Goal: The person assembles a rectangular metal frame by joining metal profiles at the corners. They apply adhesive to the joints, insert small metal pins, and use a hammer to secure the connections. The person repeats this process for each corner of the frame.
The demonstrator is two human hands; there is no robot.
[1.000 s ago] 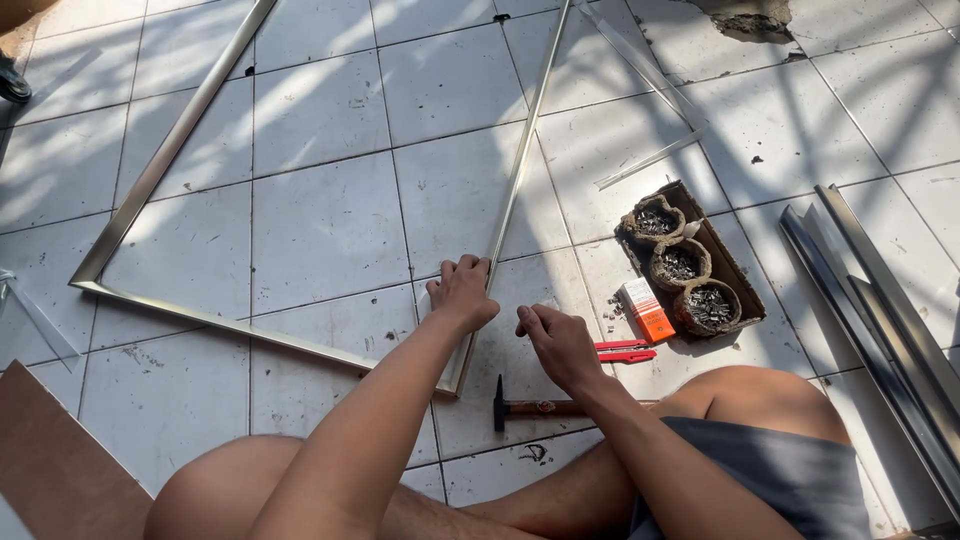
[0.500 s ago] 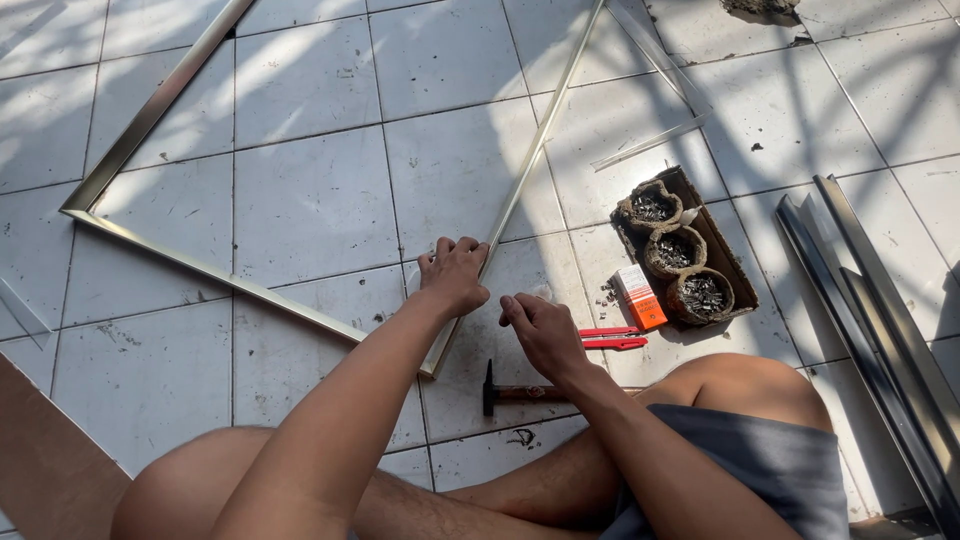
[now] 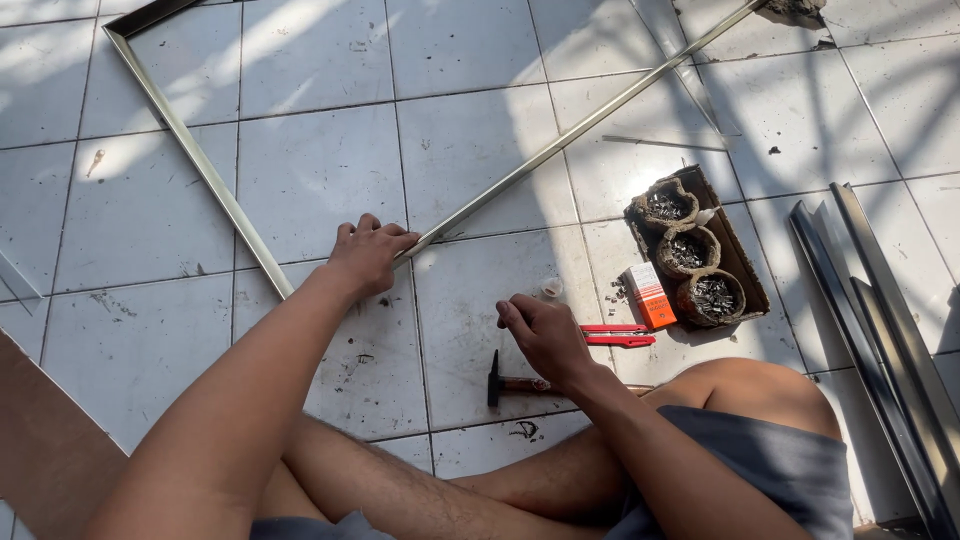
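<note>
Head view: I see small orange box (image 3: 650, 295) right of centre, beside tray (image 3: 745, 285). Left hand (image 3: 368, 255) presses metal frame (image 3: 205, 180) corner, centre frame. Right hand (image 3: 545, 335) curled, pinching; contents unclear, above hammer (image 3: 505, 382).

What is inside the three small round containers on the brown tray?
The three round containers on the brown tray hold heaps of small grey metal pieces, probably nails or screws. What lies under the heaps, and the containers' bottoms, is covered.
</note>
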